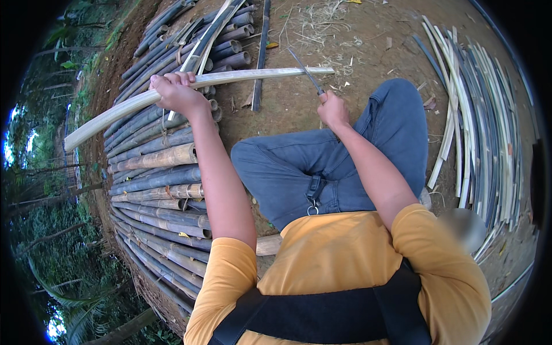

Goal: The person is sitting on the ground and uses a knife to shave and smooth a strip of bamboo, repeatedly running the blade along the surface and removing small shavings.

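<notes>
My left hand (177, 94) is wrapped round a long pale bamboo strip (247, 75), which runs from the far left across in front of my knees. In my right hand (333, 109) is a knife (307, 71), gripped by its handle. Its thin blade points up and to the left and crosses the strip close to the strip's right end. Whether the blade touches the strip or passes over it, I cannot tell. My left arm is stretched out over the bamboo pile, while the right forearm lies above my bent leg.
Cut bamboo poles (167, 156) are stacked along my left side. Split strips (474, 126) lie in a long heap at the right. A dark slat (261, 57) rests on the dirt ahead, near pale shavings (325, 23). A blurred round object (464, 229) is by my right elbow.
</notes>
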`<state>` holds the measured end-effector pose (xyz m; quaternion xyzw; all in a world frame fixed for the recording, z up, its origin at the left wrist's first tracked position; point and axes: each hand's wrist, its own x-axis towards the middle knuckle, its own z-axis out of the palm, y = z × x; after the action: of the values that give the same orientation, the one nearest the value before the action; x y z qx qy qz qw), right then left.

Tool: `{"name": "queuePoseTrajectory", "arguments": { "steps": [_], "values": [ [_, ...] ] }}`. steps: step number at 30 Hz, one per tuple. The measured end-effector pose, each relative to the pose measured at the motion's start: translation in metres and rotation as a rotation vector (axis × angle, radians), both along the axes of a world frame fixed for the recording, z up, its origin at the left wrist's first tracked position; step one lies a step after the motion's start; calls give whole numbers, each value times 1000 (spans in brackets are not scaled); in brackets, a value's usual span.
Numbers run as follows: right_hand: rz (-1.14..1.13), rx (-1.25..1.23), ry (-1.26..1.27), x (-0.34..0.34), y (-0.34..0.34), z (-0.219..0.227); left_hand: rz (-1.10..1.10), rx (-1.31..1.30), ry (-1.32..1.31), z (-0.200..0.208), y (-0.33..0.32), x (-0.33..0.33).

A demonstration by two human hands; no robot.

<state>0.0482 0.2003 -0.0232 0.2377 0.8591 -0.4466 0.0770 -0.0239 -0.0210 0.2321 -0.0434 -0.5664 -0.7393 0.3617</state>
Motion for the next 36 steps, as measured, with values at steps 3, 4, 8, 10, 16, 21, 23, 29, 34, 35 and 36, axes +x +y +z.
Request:
{"name": "queuePoseTrajectory", "arguments": {
  "steps": [3, 4, 8, 10, 16, 21, 23, 29, 34, 35, 36],
  "values": [
    [-12, -14, 35, 2, -6, 13, -5, 9, 3, 0, -2, 0],
    [-11, -28, 47, 1, -6, 18, -2, 9, -1, 0, -2, 0],
    [-17, -39, 115, -9, 1, 14, -5, -5, 3, -1, -2, -6],
    [-11, -31, 51, -10, 6, -7, -7, -1, -6, 3, 6, -5],
    [-42, -18, -48, -3, -1, 3, -1, 31, -18, -3, 0, -1],
    [3, 24, -62, 0, 0, 6, 21, 40, -31, -4, -4, -4],
    [10, 41, -63, 0, 0, 6, 27, 39, -40, -4, -4, -2],
    [35, 89, -48, -5, 5, -8, 32, 49, -63, -3, -2, -7],
    [77, 105, -44, 3, -2, 3, 68, 80, -41, -9, -14, -3],
    [53, 95, -56, 5, -1, -3, 67, 73, -53, -10, -12, -1],
    [21, 83, -60, -1, 4, -9, 59, 64, -57, -8, -7, -3]
  ]
}}
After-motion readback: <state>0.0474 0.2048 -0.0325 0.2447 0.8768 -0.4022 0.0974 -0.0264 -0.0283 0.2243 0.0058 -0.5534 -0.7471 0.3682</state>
